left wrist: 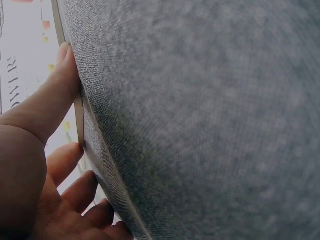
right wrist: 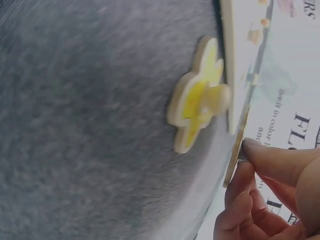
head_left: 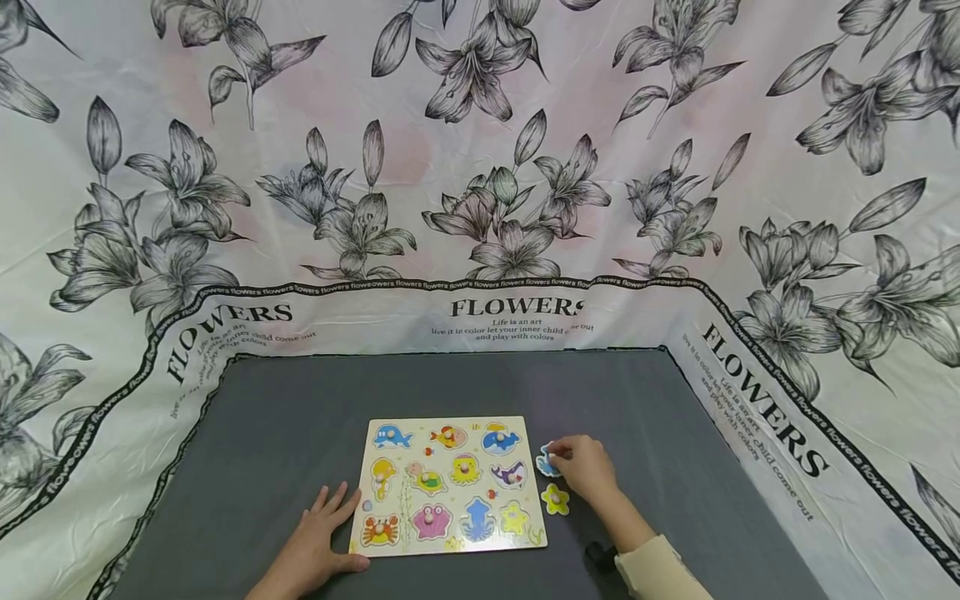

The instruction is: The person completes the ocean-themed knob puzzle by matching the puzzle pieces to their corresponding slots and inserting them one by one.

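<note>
A wooden peg puzzle board (head_left: 401, 428) with sea-animal pictures lies on the grey cloth. My left hand (head_left: 311, 537) is at its lower left corner, fingers spread along the left edge and thumb at the near edge; the left wrist view shows that thumb (left wrist: 65, 75) against the board's side. To the right of the board, my right hand (head_left: 588, 471) pinches a blue puzzle piece (head_left: 547, 463) between thumb and fingers. The right wrist view shows this piece (right wrist: 235, 155) edge-on, its picture hidden. Nearer me lies a yellow star puzzle piece (head_left: 555, 499) with a round knob.
Knobbed pieces such as the crab (head_left: 381, 530) and the pink shell (head_left: 432, 522) sit in the board. The blue shape (head_left: 477, 518) and yellow star shape (head_left: 514, 517) there show no knob. A small dark object (head_left: 600, 557) is by the right wrist. Flower-printed cloth (head_left: 510, 321) surrounds the grey surface.
</note>
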{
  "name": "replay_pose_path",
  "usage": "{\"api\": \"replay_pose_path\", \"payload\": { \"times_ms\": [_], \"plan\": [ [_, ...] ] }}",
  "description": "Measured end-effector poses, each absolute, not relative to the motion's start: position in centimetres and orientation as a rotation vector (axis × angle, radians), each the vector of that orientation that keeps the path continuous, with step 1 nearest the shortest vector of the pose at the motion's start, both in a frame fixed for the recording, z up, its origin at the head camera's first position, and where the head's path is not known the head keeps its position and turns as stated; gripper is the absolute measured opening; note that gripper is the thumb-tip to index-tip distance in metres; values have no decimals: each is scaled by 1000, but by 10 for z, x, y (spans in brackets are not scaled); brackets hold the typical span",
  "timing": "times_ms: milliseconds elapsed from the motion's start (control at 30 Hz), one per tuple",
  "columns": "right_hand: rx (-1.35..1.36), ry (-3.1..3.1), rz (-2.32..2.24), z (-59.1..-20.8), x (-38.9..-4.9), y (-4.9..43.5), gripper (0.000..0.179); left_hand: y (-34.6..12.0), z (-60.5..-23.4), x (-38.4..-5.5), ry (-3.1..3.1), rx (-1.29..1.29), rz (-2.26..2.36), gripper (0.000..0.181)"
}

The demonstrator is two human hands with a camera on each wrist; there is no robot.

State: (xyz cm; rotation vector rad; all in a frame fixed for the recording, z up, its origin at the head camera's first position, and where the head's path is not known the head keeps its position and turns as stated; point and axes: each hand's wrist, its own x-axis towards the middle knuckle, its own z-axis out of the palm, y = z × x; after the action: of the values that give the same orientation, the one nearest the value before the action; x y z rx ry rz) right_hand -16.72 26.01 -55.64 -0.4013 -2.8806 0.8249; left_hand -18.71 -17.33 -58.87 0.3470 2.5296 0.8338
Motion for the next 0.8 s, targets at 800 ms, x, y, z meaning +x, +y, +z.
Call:
{"api": "replay_pose_path", "payload": {
  "times_ms": [800],
  "plan": [
    [-199, -2891, 986, -522, -156, 221, 10, -169, -585, -186, 2520, 327, 786, 113]
  ]
}}
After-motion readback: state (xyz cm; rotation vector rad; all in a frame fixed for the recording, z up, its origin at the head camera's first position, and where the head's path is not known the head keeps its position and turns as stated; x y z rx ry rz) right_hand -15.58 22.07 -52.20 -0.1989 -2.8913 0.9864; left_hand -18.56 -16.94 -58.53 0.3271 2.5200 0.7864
